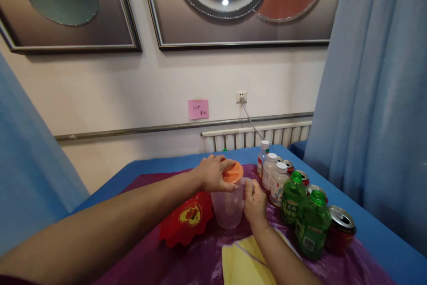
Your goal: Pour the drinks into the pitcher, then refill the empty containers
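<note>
A clear plastic pitcher (227,211) with an orange lid (235,172) stands on the purple plastic sheet (190,262). My left hand (213,174) grips the lid at the pitcher's top, thumb on the near side and fingers on the far side. My right hand (256,204) is closed around the pitcher's handle on its right side. Just left of the pitcher lies a red scalloped tray (173,227) with a gold print, partly hidden behind my left arm. A folded yellow cloth (245,260) is under my right forearm.
Along the right stand a small clear bottle (262,159), two white-capped jars (279,185), two green bottles (313,227) and several drink cans (342,227). The table has a blue cover (383,236). Blue curtains (370,98) hang at both sides; a radiator (283,133) is behind.
</note>
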`<state>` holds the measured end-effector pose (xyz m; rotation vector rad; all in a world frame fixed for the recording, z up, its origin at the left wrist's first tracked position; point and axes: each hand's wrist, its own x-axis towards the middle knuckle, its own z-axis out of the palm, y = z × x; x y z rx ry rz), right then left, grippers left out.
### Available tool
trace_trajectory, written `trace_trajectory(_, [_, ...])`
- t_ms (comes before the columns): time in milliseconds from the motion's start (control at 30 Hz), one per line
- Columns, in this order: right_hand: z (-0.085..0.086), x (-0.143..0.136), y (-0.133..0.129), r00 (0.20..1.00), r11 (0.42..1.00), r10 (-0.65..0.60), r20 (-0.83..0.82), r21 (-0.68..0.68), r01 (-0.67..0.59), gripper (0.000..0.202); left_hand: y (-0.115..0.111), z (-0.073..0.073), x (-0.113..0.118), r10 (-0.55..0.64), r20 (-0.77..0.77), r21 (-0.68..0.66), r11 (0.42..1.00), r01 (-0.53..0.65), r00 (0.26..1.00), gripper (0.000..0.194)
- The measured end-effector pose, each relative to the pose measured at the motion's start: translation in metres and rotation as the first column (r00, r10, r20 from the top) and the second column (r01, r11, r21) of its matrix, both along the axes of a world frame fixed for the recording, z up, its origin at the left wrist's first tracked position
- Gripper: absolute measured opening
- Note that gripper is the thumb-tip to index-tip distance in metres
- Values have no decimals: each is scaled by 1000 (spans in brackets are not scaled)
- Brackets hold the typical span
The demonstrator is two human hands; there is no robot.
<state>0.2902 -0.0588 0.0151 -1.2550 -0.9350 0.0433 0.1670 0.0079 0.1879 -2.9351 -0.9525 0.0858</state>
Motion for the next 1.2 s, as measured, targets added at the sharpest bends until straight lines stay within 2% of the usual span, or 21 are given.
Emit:
trace_trajectory(67, [-1,-2,-1,1000,1000,14,1,4,-14,42,3,1,-2,-5,-18,-16,1000,5,1000,87])
trace_trajectory(133, [-2,-4,-1,999,999,37,0,5,-37,41,9,4,-4,-34,-53,-71,997,30,998,99])
trace_trajectory(200, [-3,-6,-2,998,998,60,-4,5,-60,39,18,7,-5,-116,-65,-162,981,104,991,111])
trace_trajectory(233, [-4,-7,-2,998,998,68,-7,4,-68,39,22,9,-5,-166,-46,-204,967,154,985,109])
trace_trajectory(267, [-5,-7,-3,997,997,71,-12,5,-71,39,28,10,-5,-213,-16,-235,950,203,977,100])
trace_trajectory(333, [-6,-8,-3,997,997,71,-20,5,-71,41,37,12,-6,-271,40,-260,927,272,962,70])
trace_trajectory(433, [-7,-9,-4,999,999,43,-10,3,-43,42,44,12,-5,-291,61,-221,929,298,955,36])
trace_trajectory(500, [-7,-9,-4,1000,1000,20,5,0,-20,42,45,10,-5,-295,57,-170,938,301,954,25])
trace_trajectory(600, [-6,-9,-3,1000,1000,-8,8,-9,8,42,39,7,-3,-289,37,-82,953,291,957,20])
trace_trajectory(833, [-8,-18,2,998,997,-59,25,-53,61,42,21,6,5,-163,-57,79,983,167,985,23])
trace_trajectory(1067, [-10,-22,0,996,997,-66,54,-35,68,38,12,4,28,152,-74,165,977,-138,986,37])
trace_trajectory(1200, [-8,-20,-1,997,998,-58,47,-11,59,37,13,10,36,252,-80,158,959,-237,964,37])
